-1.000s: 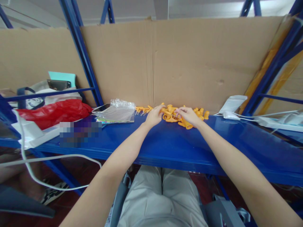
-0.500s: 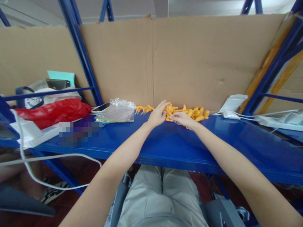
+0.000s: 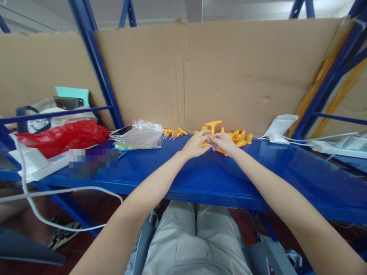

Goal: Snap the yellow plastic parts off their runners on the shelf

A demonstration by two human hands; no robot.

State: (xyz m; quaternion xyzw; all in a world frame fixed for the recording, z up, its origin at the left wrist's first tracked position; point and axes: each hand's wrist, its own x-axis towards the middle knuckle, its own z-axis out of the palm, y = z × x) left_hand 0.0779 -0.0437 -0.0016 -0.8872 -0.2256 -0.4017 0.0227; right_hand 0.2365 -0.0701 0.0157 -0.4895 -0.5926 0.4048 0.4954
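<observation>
Though partly behind left hand (image 3: 196, 145) and right hand (image 3: 225, 141), orange T-piece (image 3: 213, 123) aloft.

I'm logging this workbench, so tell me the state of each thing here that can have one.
left hand: fingers pinched on the orange T-shaped piece
right hand: fingers pinched on the same piece
orange T-shaped piece: upright, held aloft
pile of orange pieces: loose, on the blue shelf
clear plastic bag: crumpled, lying flat
white cable: hanging slack off the shelf edge
</observation>
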